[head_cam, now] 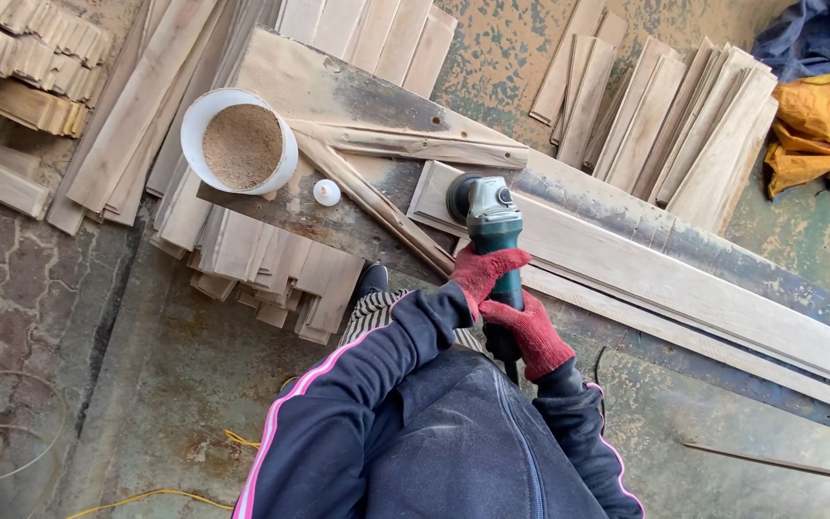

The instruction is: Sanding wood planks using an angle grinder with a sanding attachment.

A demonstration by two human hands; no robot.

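On the long workbench (338, 86) below us we see an angle grinder (488, 223) with a green body and grey head, its disc end resting on the near end of a pale wooden plank (665, 279) that lies along the bench; our left hand (484, 272), in a red knitted glove, is wrapped around the grinder's body just behind the head; our right hand (533, 333), gloved the same, is clenched around the rear of the handle, close to our chest; both dark sleeves carry a pink stripe; a white bucket (238, 142) full of sawdust stands at the bench's far-left edge, with a small white cap (327, 192) just beside it; two rough wooden strips (405, 144) lie between the bucket and the grinder; stacks of thin boards (670, 120) lie on the floor beyond the bench, and an orange cloth (823, 130) sits at the far right.
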